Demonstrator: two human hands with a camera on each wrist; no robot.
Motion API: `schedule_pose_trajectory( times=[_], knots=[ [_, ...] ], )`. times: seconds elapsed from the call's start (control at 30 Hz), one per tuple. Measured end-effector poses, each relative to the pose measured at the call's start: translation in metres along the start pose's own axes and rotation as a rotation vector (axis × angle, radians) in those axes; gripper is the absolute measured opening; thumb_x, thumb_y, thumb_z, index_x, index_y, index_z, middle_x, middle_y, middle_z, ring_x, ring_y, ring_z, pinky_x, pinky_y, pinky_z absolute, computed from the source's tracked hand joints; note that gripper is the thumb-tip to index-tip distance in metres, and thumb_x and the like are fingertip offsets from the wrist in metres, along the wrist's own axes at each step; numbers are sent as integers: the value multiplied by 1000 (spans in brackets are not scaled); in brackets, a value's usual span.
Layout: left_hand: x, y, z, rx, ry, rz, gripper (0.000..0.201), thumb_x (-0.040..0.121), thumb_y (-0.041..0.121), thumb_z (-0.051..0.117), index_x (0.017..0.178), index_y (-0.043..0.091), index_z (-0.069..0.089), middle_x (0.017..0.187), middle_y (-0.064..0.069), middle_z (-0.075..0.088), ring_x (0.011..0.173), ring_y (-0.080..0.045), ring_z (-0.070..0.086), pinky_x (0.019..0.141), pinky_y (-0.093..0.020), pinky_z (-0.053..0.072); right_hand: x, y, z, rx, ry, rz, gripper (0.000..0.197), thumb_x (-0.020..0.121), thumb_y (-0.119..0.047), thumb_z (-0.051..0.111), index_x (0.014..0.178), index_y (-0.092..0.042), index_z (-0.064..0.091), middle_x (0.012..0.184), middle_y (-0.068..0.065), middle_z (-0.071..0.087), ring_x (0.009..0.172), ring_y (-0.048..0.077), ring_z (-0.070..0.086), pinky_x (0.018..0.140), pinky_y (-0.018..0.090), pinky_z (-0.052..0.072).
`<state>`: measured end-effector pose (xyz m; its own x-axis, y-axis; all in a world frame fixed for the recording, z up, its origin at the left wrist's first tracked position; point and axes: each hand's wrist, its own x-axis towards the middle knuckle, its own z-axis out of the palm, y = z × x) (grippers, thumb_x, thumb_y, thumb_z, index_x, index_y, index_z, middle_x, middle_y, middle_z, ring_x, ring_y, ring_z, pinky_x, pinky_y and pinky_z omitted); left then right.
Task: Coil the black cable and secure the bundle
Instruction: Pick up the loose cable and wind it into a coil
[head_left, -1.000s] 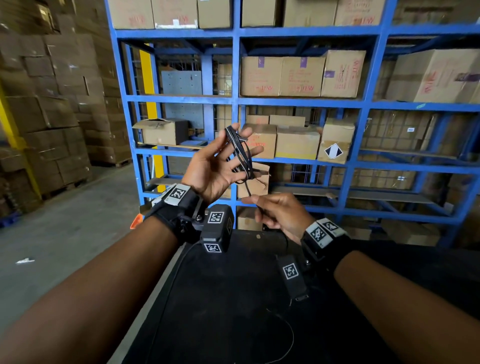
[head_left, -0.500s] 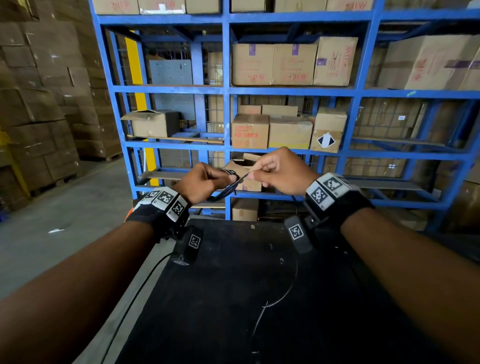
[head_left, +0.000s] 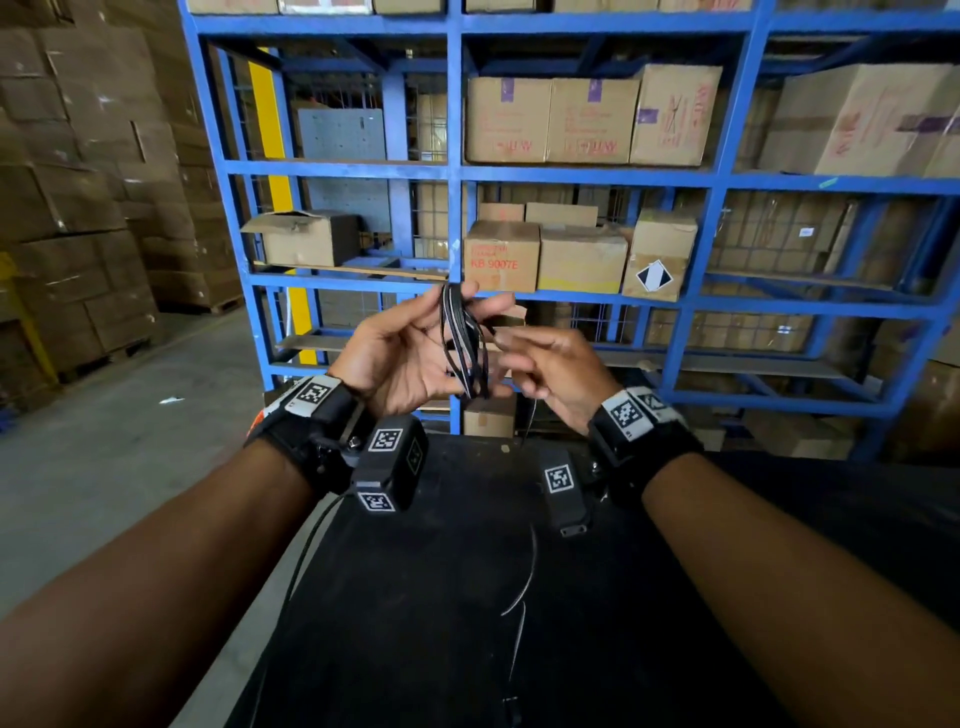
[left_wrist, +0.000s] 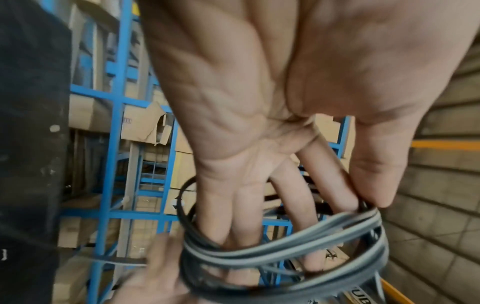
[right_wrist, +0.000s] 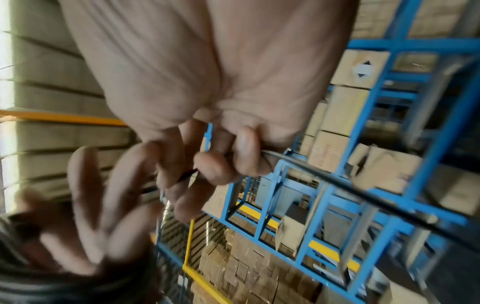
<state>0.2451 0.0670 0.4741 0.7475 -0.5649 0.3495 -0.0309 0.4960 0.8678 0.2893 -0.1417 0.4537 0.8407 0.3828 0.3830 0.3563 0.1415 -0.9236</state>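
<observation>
Several loops of the black cable (head_left: 462, 343) hang around the fingers of my left hand (head_left: 431, 338), held up in front of the blue rack with the palm facing me. In the left wrist view the thumb pinches the top of the coil (left_wrist: 285, 253) against the index finger. My right hand (head_left: 540, 364) is just right of the coil, its fingers curled round the free strand (right_wrist: 324, 174). From the right hand the loose cable tail (head_left: 530, 566) drops onto the black table (head_left: 441, 649).
A blue steel rack (head_left: 454, 171) loaded with cardboard boxes (head_left: 550, 119) stands right behind the table. Stacked cartons (head_left: 78, 208) fill the left side beyond a grey concrete floor (head_left: 130, 467). A thin wire from the left wrist camera hangs off the table's left edge.
The left hand has turned palm up and lifted the coil higher. The right hand has moved off to the lower right along the strand.
</observation>
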Motion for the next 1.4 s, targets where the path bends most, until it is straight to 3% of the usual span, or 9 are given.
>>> schedule_pose_trajectory(
  times=[0.1, 0.37, 0.53, 0.63, 0.77, 0.87, 1.0, 1.13, 1.4],
  knots=[
    [2, 9, -1, -87, 36, 96, 38, 107, 36, 41, 127, 17, 67, 144, -10, 66, 138, -49, 54, 108, -82, 34, -15, 22, -3, 32, -42, 81, 20, 99, -17, 61, 106, -16, 79, 72, 13, 69, 49, 12, 38, 43, 22, 23],
    [14, 11, -3, 110, 505, 227, 34, 108, 33, 46, 116, 21, 77, 137, 1, 72, 141, -41, 54, 105, -64, 43, -33, 21, 20, -180, -162, 169, 26, 101, -16, 59, 111, 3, 74, 67, 10, 72, 44, 14, 42, 41, 21, 26],
    [10, 11, -7, 587, 629, 72, 27, 101, 30, 64, 113, 14, 82, 111, -13, 80, 102, -32, 69, 85, -47, 55, -23, -21, 10, -441, -107, 6, 20, 94, -17, 68, 96, 0, 79, 70, 25, 70, 50, 21, 50, 45, 15, 35],
    [1, 8, -9, 774, 577, -55, 24, 97, 33, 70, 103, 15, 85, 101, -5, 83, 95, -33, 69, 81, -47, 55, -12, -44, -4, -626, -79, -118, 18, 89, -19, 75, 90, -1, 80, 62, 12, 69, 45, 2, 55, 57, 5, 44],
    [-5, 8, 6, 797, 448, -242, 25, 99, 29, 68, 99, 9, 84, 85, -9, 79, 68, -22, 64, 70, -34, 44, -2, -61, -9, -661, -114, -168, 10, 83, -17, 82, 87, -8, 82, 59, 3, 74, 51, 9, 59, 59, 19, 50],
    [-11, 12, 16, 663, 304, -330, 35, 99, 29, 63, 119, 4, 77, 115, -17, 78, 96, -37, 71, 92, -48, 53, 2, -63, -13, -577, -145, -203, 12, 81, -12, 83, 88, -3, 80, 60, -4, 75, 51, 9, 59, 56, 16, 50],
    [-16, 13, 20, 441, 140, -367, 44, 102, 30, 49, 132, 3, 67, 142, -18, 66, 131, -49, 60, 110, -72, 42, -7, -49, -16, -312, -124, -194, 22, 84, -9, 78, 101, 6, 76, 78, 33, 70, 49, 16, 48, 46, 16, 38],
    [-14, 9, 25, 171, -43, -216, 46, 105, 36, 37, 129, 16, 71, 147, -9, 64, 137, -48, 56, 109, -74, 41, -14, -17, -11, -9, -19, -87, 14, 84, -20, 78, 96, -15, 81, 71, 7, 70, 46, 9, 43, 41, 17, 30],
    [7, 14, 33, 68, 338, 139, 36, 107, 34, 44, 127, 18, 70, 146, -8, 65, 135, -41, 60, 110, -70, 42, -46, 31, 16, -57, -10, 100, 25, 96, -20, 67, 112, -4, 77, 84, 37, 68, 46, 14, 40, 41, 18, 27]
  ],
)
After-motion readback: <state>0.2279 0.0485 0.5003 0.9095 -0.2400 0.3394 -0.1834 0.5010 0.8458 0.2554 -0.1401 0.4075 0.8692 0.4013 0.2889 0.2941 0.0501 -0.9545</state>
